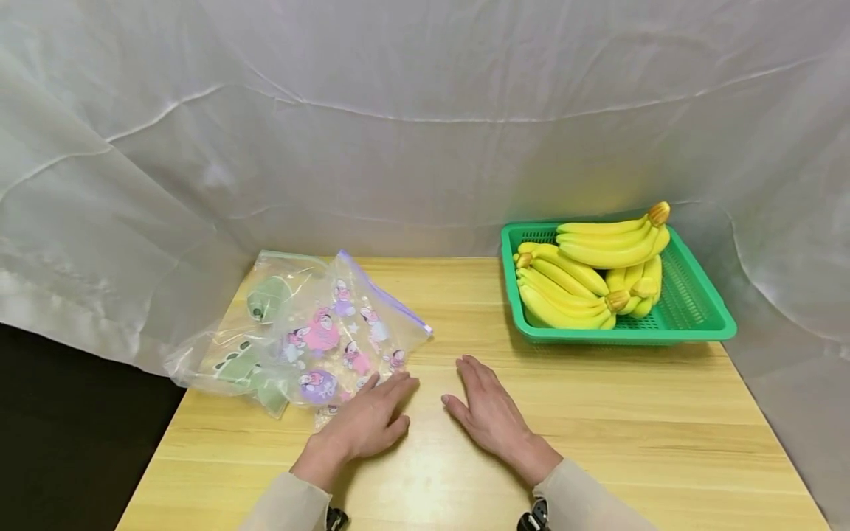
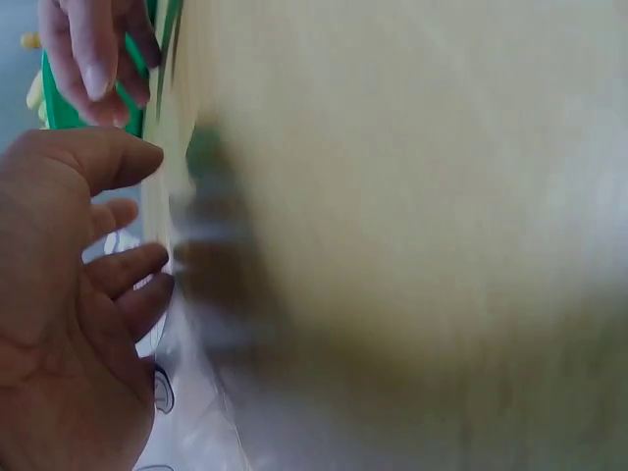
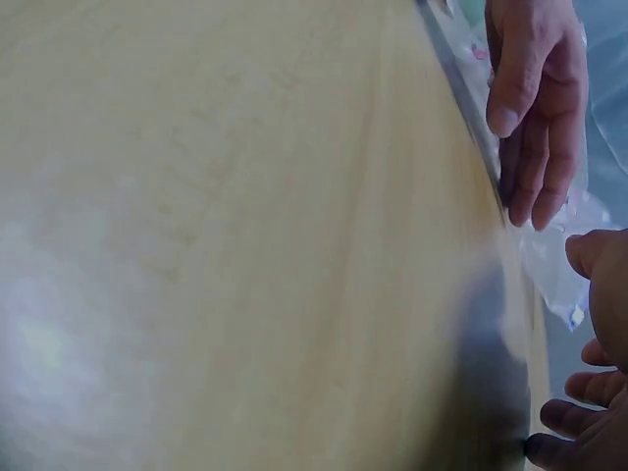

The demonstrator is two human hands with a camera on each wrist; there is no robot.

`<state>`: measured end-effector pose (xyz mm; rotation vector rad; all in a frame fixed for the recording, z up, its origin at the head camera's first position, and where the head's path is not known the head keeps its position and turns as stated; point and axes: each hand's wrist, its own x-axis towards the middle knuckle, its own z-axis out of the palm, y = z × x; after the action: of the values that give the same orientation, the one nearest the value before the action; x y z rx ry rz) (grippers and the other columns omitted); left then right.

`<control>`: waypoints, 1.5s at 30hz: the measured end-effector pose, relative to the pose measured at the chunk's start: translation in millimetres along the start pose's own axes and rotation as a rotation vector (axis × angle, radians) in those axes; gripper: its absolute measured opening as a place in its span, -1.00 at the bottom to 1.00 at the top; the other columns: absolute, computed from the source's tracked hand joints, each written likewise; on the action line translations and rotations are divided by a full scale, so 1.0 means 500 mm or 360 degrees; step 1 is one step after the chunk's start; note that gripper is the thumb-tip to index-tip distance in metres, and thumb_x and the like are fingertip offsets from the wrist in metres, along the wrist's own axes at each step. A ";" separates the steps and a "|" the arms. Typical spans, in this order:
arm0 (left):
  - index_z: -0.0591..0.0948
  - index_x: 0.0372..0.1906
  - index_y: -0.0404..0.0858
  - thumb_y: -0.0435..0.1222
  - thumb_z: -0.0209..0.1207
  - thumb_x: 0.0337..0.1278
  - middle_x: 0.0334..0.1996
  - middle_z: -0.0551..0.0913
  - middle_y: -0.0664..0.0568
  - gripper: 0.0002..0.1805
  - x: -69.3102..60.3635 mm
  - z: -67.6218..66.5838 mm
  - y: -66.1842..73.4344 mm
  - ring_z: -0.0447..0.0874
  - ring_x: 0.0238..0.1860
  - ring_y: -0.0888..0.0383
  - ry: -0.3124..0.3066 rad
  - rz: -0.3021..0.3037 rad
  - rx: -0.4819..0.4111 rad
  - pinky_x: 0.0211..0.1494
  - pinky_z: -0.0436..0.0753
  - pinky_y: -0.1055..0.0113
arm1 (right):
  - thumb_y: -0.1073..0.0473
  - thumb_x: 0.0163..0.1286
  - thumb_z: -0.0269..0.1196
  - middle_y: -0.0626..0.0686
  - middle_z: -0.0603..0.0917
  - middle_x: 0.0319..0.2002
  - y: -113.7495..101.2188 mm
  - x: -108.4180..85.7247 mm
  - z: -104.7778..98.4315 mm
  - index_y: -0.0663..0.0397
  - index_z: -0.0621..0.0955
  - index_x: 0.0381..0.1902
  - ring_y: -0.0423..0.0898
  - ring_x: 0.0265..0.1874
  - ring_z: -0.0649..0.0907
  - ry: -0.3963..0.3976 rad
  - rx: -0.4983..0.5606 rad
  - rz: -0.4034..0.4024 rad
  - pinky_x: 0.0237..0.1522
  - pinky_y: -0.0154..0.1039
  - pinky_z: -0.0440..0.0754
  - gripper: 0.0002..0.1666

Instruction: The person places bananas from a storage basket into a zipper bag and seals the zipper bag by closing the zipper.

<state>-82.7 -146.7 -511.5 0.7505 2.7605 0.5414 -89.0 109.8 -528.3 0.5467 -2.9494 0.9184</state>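
Observation:
My left hand lies at the near edge of a clear zip bag printed with pink and purple cartoon figures and fitted with a purple slider strip. Its fingers are fairly straight and grip nothing; whether they touch the plastic I cannot tell. Under and left of that bag lies another clear bag with green prints. Across a short gap of tabletop, my right hand rests with straight fingers and holds nothing. In the left wrist view the left fingers are slightly bent with space between them.
At the back right of the wooden table stands a green plastic basket holding several bunches of yellow bananas. A pale grey cloth hangs behind the table and at both sides. Dark floor shows beyond the left edge.

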 end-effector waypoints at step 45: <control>0.26 0.65 -0.14 0.34 0.21 0.25 0.66 0.17 -0.20 0.02 0.012 0.032 0.023 0.07 0.66 -0.28 0.0076 -0.0108 0.0225 0.56 -0.04 -0.50 | -0.13 0.52 0.28 0.11 0.69 0.30 0.057 -0.152 -0.065 0.17 0.71 0.22 0.15 0.44 0.55 -0.0085 -0.0640 -0.0573 0.45 0.21 0.44 -0.44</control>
<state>-77.4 -129.7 -522.1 0.6790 2.8809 0.3583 -30.2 174.6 -525.0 1.0336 -2.8177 0.2724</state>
